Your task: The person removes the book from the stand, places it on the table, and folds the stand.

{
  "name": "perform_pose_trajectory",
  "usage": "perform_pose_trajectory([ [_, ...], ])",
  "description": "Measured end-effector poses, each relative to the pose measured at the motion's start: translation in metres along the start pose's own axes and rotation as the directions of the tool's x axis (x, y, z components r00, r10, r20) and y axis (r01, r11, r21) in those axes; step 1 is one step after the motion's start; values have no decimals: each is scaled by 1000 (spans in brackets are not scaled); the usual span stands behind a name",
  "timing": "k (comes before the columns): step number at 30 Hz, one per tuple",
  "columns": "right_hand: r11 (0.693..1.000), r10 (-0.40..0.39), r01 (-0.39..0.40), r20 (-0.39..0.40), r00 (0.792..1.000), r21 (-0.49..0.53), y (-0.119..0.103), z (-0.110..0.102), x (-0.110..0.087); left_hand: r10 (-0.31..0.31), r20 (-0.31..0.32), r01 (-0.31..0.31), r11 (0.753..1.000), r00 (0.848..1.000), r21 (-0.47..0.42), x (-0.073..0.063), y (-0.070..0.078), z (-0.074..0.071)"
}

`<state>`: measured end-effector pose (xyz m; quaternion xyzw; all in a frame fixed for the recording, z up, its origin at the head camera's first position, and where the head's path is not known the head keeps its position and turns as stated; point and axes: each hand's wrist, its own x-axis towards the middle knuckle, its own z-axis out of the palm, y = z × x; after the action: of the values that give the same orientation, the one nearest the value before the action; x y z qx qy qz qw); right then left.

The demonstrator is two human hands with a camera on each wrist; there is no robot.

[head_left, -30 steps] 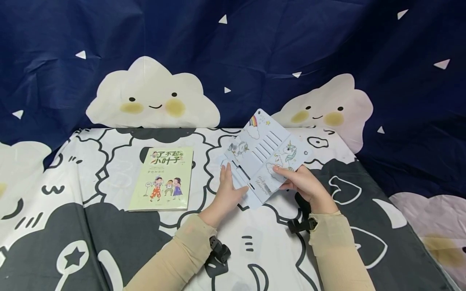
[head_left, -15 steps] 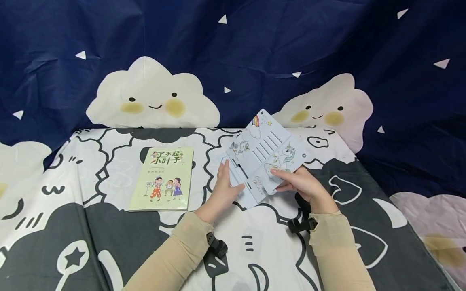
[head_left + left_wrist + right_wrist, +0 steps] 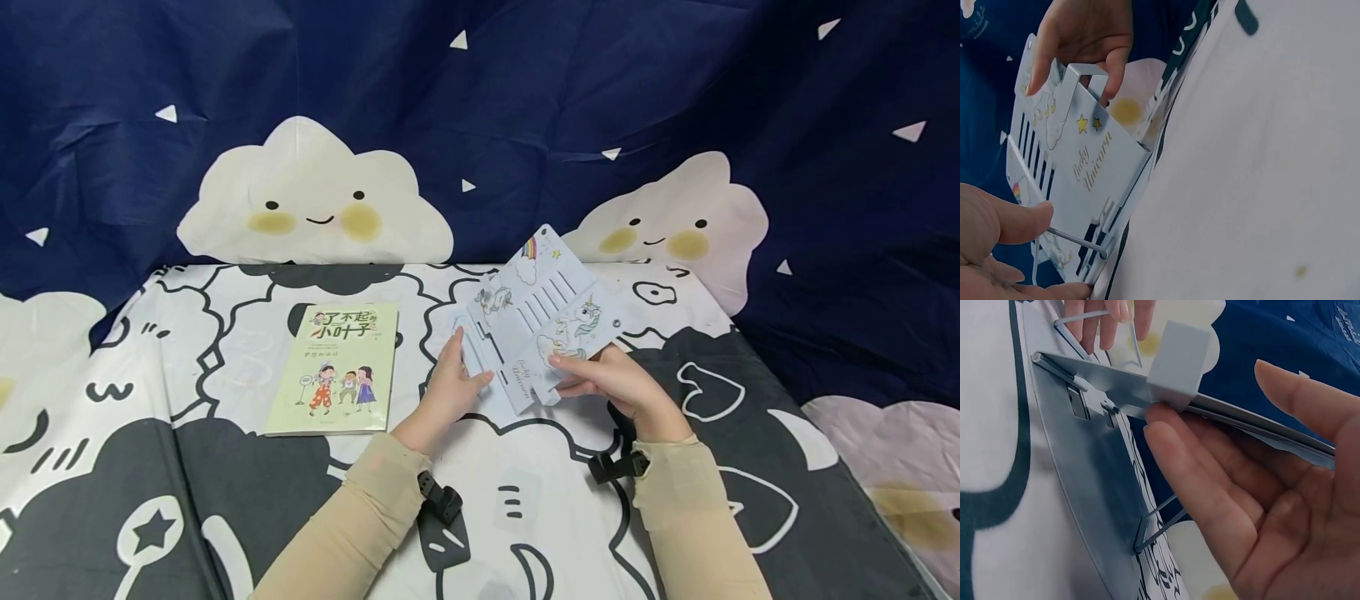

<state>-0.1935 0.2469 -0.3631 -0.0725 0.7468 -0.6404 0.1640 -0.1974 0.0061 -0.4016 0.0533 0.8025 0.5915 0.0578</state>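
A pale blue metal book stand (image 3: pixel 536 329) with unicorn, rainbow and star prints and slots is held at a slant between both hands. Its two panels meet at an angle. My left hand (image 3: pixel 450 383) holds the left side; in the left wrist view its thumb (image 3: pixel 1025 222) lies on a thin wire bar with the other fingers below. My right hand (image 3: pixel 633 387) pinches the right panel, thumb on the printed face and fingers behind. In the right wrist view, those fingers (image 3: pixel 1210 475) support the panel beside a light block-like lip (image 3: pixel 1179 362), and a wire leg (image 3: pixel 1154 525) projects from the back.
A light green book (image 3: pixel 333 371) with cartoon children on its cover lies flat to the left of the hands. A cloth (image 3: pixel 517 533) with black and white cartoon prints covers the surface. A dark blue curtain (image 3: pixel 525 100) with clouds hangs behind.
The left hand has shifted left along the stand. The right thumb and the panel it holds have moved slightly left, tilting the panel up more. The book has stayed put.
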Motion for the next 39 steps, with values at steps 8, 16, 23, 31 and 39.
perform_pose_trajectory([
  [8, 1000, -5, 5, 45, 999, 6, -1, 7, 2, -28, -11, 27, 998, 1000, -50, 8, -7, -6],
  [16, 1000, -9, 9, 56, 998, -6, -1, 7, 2, 15, -37, -13, 999, 999, 33, 5, -2, -5],
  [23, 1000, -30, 30, 41, 999, -8, -1, 3, 1, 94, -52, -89, 992, 994, 88, -6, 10, -2],
  [31, 997, -83, 83, 31, 996, 1, -8, -5, -4, 160, -37, -157, 985, 986, 71, -13, 18, 4],
  [39, 991, -115, 115, -8, 993, 67, -14, -10, -8, 236, -20, -233, 967, 971, 98, -18, 24, 7],
])
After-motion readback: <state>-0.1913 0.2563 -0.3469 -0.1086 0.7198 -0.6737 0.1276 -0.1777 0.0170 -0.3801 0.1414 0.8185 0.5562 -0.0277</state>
